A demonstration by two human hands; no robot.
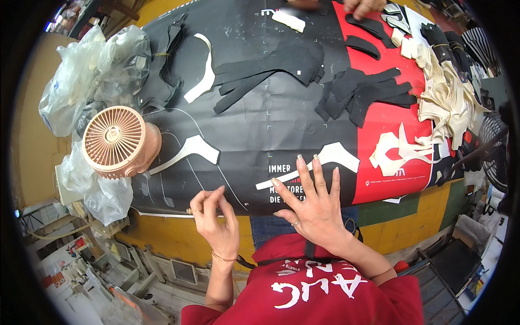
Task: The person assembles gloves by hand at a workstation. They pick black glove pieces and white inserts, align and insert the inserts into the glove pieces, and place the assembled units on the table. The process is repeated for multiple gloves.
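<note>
While the right hand (314,203) lies flat with fingers spread wide on the bench (173,233), pinning the near end of a white curved cut piece (325,158), the left hand (216,216) is pinched narrow at the bench's near edge on something too small to tell. Steady, even pressure from the flat palm looks best for keeping that piece from sliding. Another white cut piece (189,150) lies beyond the left hand, beside a pink fan (115,141). Farther off sit black cut pieces (363,92) and a cream stack (449,100).
</note>
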